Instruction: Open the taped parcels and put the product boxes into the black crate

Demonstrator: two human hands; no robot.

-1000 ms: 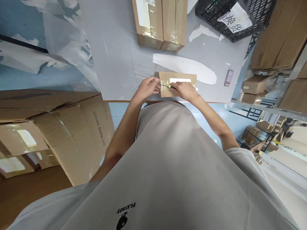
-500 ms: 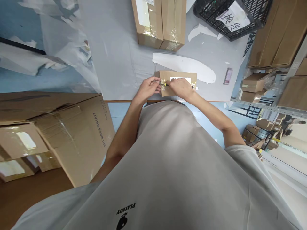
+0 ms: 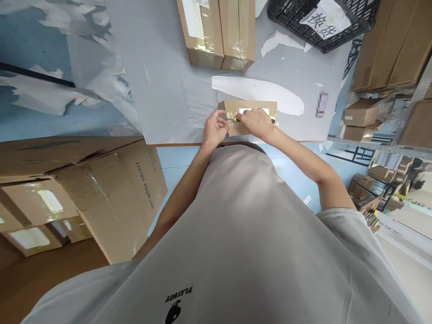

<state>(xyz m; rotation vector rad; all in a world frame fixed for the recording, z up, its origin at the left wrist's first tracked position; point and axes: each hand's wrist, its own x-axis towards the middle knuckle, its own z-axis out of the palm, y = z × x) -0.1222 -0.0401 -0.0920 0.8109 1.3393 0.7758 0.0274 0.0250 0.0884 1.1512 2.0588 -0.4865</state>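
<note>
A smooth grey table (image 3: 162, 90) fills the upper middle of the view, its near edge close against the person's grey shirt (image 3: 246, 234), with pale blue floor (image 3: 299, 173) below it on both sides. Torn white sheeting (image 3: 84, 67) is strewn at the left, and metal shelving (image 3: 374, 144) stacked with cartons runs along the right. On the table lie a long white strip (image 3: 259, 93), a ragged white scrap (image 3: 280, 41) and a small, pixelated purplish item (image 3: 321, 104). A black mesh crate (image 3: 364, 17) at the far right bears a handwritten paper sign; its contents cannot be made out. Two taped cartons (image 3: 238, 40) stand side by side at the far edge of view, and at lower left a big carton (image 3: 121, 193) printed "LIVING ROOM LIFE" has smaller labelled boxes (image 3: 37, 202) next to its flap. The small cardboard box (image 3: 238, 129) sits at the table's near edge, just this side of the strip – taped, white-labelled. The right hand (image 3: 258, 123) lies over it, fingers curled round a yellow-tipped tool (image 3: 235, 119); the left hand (image 3: 215, 130) is at its left end, fingers loosely bent – whether they grip it, I cannot tell.
</note>
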